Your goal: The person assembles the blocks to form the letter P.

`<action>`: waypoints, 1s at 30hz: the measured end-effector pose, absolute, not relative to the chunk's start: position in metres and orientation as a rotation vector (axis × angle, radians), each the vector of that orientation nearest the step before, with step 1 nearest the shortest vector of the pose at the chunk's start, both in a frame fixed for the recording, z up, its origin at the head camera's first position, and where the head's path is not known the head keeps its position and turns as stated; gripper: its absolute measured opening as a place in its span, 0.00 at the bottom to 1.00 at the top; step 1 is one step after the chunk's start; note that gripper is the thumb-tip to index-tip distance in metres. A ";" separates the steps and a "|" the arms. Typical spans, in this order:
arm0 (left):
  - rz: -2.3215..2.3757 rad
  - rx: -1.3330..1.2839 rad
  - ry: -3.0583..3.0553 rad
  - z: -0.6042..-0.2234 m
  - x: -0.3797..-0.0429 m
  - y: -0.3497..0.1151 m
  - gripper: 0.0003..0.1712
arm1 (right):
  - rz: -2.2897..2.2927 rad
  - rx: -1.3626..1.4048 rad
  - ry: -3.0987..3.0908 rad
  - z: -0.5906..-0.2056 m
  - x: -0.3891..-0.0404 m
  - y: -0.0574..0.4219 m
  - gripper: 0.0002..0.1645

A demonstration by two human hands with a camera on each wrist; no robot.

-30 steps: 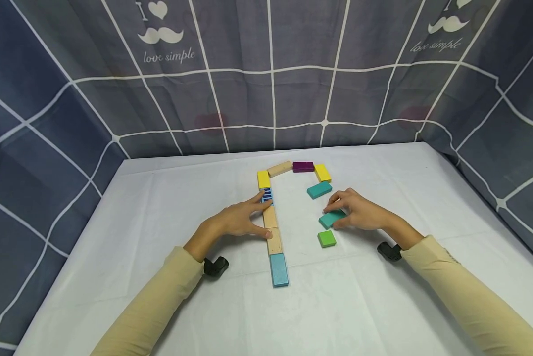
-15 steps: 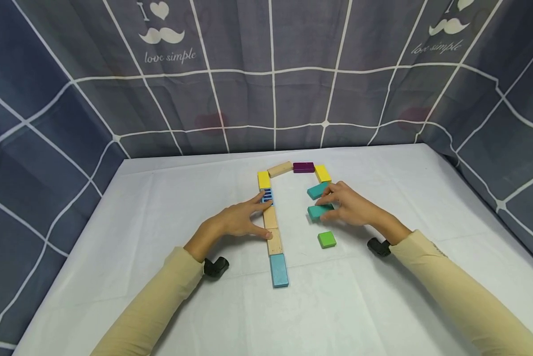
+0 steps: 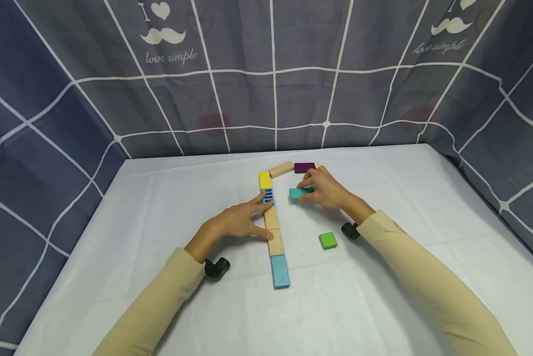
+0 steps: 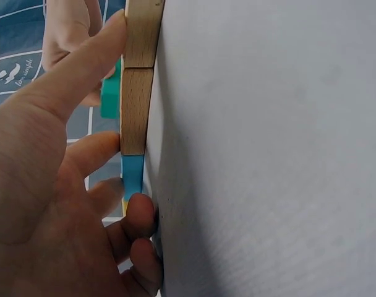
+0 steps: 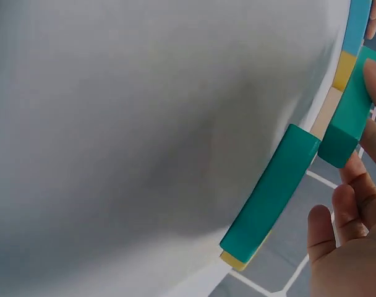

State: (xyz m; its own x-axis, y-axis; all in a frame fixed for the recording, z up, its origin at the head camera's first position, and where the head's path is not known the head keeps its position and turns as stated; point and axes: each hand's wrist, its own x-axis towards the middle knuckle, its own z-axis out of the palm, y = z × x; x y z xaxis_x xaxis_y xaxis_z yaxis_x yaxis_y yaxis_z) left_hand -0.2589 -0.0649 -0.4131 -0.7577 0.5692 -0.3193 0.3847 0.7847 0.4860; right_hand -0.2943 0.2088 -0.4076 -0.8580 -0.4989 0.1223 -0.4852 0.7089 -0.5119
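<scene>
My right hand (image 3: 328,190) pinches a teal block (image 3: 295,194) between thumb and fingers, at the inner side of the block curve. A second teal block (image 5: 271,192) lies on the table close to one end of the held block; in the head view my right hand hides it. My left hand (image 3: 237,220) lies along the straight row, fingers spread. Its thumb touches a plain wooden block (image 3: 275,243), and its other fingertips rest at the blue striped block (image 3: 268,196) and the wooden block (image 3: 270,218) between them.
A yellow block (image 3: 265,180) tops the row and a light blue block (image 3: 279,272) ends it nearest me. A wooden block (image 3: 281,169) and a purple block (image 3: 304,168) curve across the back. A green block (image 3: 327,241) lies alone at right.
My right hand has carried the teal block away from me and to the left, past the other teal block. The left hand stays in place on the row.
</scene>
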 end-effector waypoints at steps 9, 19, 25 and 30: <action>0.551 0.691 2.510 -0.413 -0.258 -0.066 0.57 | -0.817 -0.823 2.876 -0.407 -0.303 0.197 0.21; 0.566 0.696 2.515 -0.414 -0.258 -0.066 0.57 | -0.712 -0.794 2.862 -0.412 -0.304 0.194 0.21; 0.555 0.694 2.517 -0.414 -0.258 -0.065 0.56 | -0.708 -0.772 2.873 -0.412 -0.302 0.195 0.23; 0.554 0.703 2.516 -0.414 -0.258 -0.065 0.56 | -0.745 -0.772 2.871 -0.413 -0.300 0.197 0.24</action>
